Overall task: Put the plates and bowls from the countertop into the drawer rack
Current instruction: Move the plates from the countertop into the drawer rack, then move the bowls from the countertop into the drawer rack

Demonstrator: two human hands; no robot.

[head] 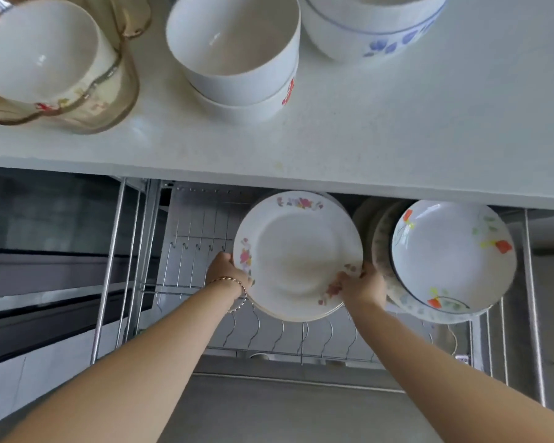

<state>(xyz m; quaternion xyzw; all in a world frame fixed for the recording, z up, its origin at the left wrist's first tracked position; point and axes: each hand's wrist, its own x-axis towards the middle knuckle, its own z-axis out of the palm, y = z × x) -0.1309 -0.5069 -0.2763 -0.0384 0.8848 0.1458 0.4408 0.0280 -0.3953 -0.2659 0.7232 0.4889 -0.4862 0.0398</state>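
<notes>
A small stack of white plates with pink flowers [296,251] hangs tilted over the wire drawer rack [269,330]. My left hand [226,270] grips its left rim and my right hand [362,286] grips its lower right rim. To the right, several floral plates [451,254] stand on edge in the rack. On the white countertop [397,123] above, two stacked white bowls [237,59] sit in the middle, a blue-flowered bowl [371,24] at the right, and a white bowl [42,49] inside an amber glass bowl [109,107] at the left.
The rack's left slots [192,247] hold nothing. Steel drawer rails [109,266] run down the left and right sides. A dark cabinet front [45,282] lies to the left, grey floor below.
</notes>
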